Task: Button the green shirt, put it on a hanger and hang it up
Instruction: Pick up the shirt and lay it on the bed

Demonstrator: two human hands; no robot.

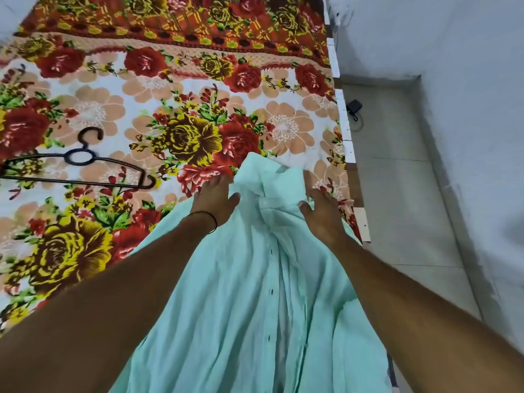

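Note:
The pale green shirt [243,293] lies front up on the flowered bedspread [147,89], collar at the far end and hem toward me. Its front placket runs down the middle with dark buttonholes showing. My left hand [217,198] rests flat on the shirt's left shoulder, fingers spread, a black band on the wrist. On the right shoulder near the collar lies my right hand [321,209], also flat with fingers apart. Neither hand grips the cloth. A black plastic hanger [78,165] lies on the bedspread, well to the left of the shirt.
The bed's right edge [344,123] runs just beside the shirt. Beyond it is a tiled floor [397,194] with a small black plug and cable [354,107]. A pale wall [467,80] stands on the right.

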